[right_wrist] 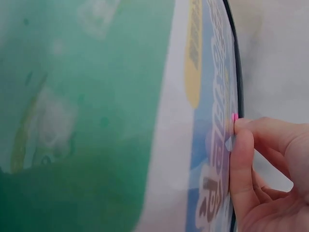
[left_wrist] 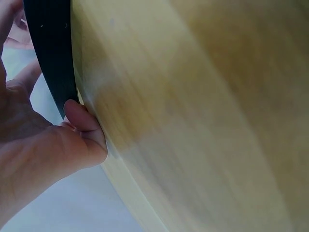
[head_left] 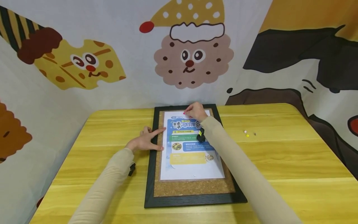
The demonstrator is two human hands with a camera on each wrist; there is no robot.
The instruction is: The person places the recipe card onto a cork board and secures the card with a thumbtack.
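Note:
A laminated poster (head_left: 179, 172) with blue, green and yellow panels lies on a black-framed cork board (head_left: 193, 189). At the poster's top edge my right hand (head_left: 198, 112) pinches a small pink push pin (right_wrist: 234, 116) between thumb and index finger; its point is hidden. My left hand (head_left: 142, 141) spans the board's left side, with straight thumb and index finger touching the poster's left edge. In the left wrist view, a curled finger (left_wrist: 81, 116) of that hand lies at the outer side of the black frame (left_wrist: 50, 43).
On the wooden table (head_left: 279, 155), right of the board, lie a white pin (head_left: 245, 131), a yellow pin (head_left: 247, 135) and a small dark piece (head_left: 254, 134). A cloth with cartoon prints (head_left: 134, 93) hangs behind the table.

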